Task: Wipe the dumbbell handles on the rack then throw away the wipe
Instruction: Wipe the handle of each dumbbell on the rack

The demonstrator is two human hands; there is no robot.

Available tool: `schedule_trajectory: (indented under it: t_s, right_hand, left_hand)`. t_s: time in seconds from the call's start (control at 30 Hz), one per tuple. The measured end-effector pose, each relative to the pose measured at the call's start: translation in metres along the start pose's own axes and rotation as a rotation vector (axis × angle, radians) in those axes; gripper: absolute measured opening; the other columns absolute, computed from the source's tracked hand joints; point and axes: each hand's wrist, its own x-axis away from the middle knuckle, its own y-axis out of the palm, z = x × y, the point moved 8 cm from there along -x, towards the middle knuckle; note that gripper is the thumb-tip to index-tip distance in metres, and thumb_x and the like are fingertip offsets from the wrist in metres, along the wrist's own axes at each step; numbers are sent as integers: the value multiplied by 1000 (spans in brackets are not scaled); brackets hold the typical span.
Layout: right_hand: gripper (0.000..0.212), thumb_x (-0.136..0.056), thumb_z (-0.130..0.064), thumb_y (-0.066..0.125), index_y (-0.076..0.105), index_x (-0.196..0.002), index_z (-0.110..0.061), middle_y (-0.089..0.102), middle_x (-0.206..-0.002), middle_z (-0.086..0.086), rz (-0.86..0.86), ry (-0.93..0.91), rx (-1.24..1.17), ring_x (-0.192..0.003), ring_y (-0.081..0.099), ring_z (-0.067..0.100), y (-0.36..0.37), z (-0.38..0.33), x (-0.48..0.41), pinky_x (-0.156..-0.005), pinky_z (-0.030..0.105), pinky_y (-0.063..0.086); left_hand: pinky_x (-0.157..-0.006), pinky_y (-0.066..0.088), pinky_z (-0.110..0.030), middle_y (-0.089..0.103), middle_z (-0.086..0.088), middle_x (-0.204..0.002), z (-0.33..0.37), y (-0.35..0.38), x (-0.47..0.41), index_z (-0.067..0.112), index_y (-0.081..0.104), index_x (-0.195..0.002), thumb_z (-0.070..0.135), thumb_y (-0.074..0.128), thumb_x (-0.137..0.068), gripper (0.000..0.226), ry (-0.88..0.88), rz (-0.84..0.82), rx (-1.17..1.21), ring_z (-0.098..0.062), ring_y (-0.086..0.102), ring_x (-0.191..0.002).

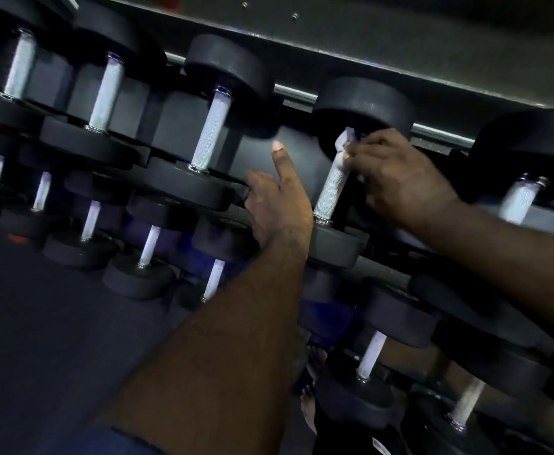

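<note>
1. White wipe (343, 147) is sitting bunched at the far end of a knurled steel handle (327, 192), just under the dumbbell's (364, 103) rear head. The right hand (397, 178) is pinching it there, fingers curling round wipe and bar together.
2. This dumbbell is lying on the upper shelf of the rack (305, 159), toward the right end, with other dumbbells flanking it and more filling the shelves below.
3. The handle's long axis is running from the shelf's front edge to its back edge and sloping upward toward the back. The front head (334, 246) is pointing at the person, and the rear head is sitting against the back rail.
4. The left hand (279, 205) is resting near the front edge, between this dumbbell and its left neighbour (208, 126), with the index finger pointing straight up. The other fingers are hiding behind the hand, so I cannot tell whether they are gripping anything.
5. Doing this stroke well probably means:
   - drawing the wipe down the axis toward the front head;
   - keeping it wrapped right round the bar;
   - twisting slightly so the cloth is reaching into the knurling on the underside too.
6. Steadying the front head with the left hand should help, since a round head may roll.
7. Most of the bar below the wipe is showing bare, so this handle is looking only begun.
</note>
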Motion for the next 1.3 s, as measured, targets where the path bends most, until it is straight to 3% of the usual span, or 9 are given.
schedule_trajectory:
  t_s: [0.13, 0.33, 0.63, 0.8, 0.93, 1.07, 1.17, 1.23, 1.3]
  right_hand:
    - [46, -80, -8, 65, 66, -127, -8, 66, -127, 11, -87, -193, 44, -106, 58, 37, 14, -39, 19, -91, 42, 51]
    - [48, -103, -11, 30, 38, -143, 14, 45, -146, 30, -59, -99, 486, -136, 42, 43, 25, -25, -18, -117, 47, 30]
    - [62, -95, -7, 8, 3, -150, 21, 14, -158, 38, -176, -25, 727, -148, 16, 49, 27, -34, 8, -122, 53, 13]
    - [49, -96, -16, 28, 46, -133, 12, 51, -129, 29, -177, -32, 738, -118, 44, 41, 21, -36, -30, -102, 46, 37]
    - [29, -91, -10, 43, 60, -112, -19, 66, -119, 3, -93, 118, 255, -99, 53, 28, 12, -8, -27, -81, 43, 51]
    - [44, -82, 4, 63, 76, -118, -18, 76, -114, -4, 466, 785, -518, -104, 68, 11, 8, 9, 17, -97, 17, 50]
    - [24, -86, 4, 74, 74, -108, -4, 77, -97, 5, 901, 1322, -1446, -82, 73, 13, 54, 19, 42, -74, 26, 61]
    - [9, -90, 3, 71, 69, -93, -5, 73, -86, 6, 901, 1387, -1716, -71, 71, 12, 61, 24, 34, -68, 26, 62]
    - [9, -95, -7, 69, 67, -89, -14, 71, -78, 1, 700, 1397, -1624, -64, 66, 9, 54, 30, 26, -64, 28, 61]
  left_hand:
    - [-77, 37, -34, 63, -5, -112, 1, 1, 1, 20, 54, -116, 77, 32, -98, 65, 7, -13, -8, -21, 53, -90]
    - [-79, 38, -35, 57, 1, -98, 0, 1, -2, 21, 54, -114, 79, 33, -97, 64, 15, 0, -29, -22, 55, -91]
    - [-82, 42, -39, 56, 1, -92, 2, -1, -6, 21, 54, -105, 78, 31, -98, 62, 23, 18, -35, -27, 58, -94]
    - [-80, 40, -37, 51, 5, -86, 2, -1, -3, 21, 54, -108, 76, 30, -99, 61, 8, 8, -35, -26, 56, -92]
    - [-81, 37, -37, 56, -3, -101, 3, -2, -2, 21, 53, -110, 73, 27, -102, 58, -5, 3, -5, -26, 53, -93]
    - [-83, 39, -39, 57, -3, -99, 3, -4, -3, 22, 54, -108, 74, 26, -101, 59, 10, 16, 2, -28, 55, -96]
    - [-87, 44, -42, 55, -4, -101, 1, -2, -5, 24, 50, -106, 74, 24, -101, 57, 6, 12, 7, -28, 54, -96]
    - [-85, 41, -41, 52, -4, -101, 0, -1, -4, 25, 48, -106, 74, 22, -102, 55, -4, 0, -6, -27, 51, -94]
    - [-83, 36, -38, 51, -4, -102, 0, 0, -4, 26, 48, -106, 73, 22, -102, 54, 2, -6, -8, -26, 48, -92]
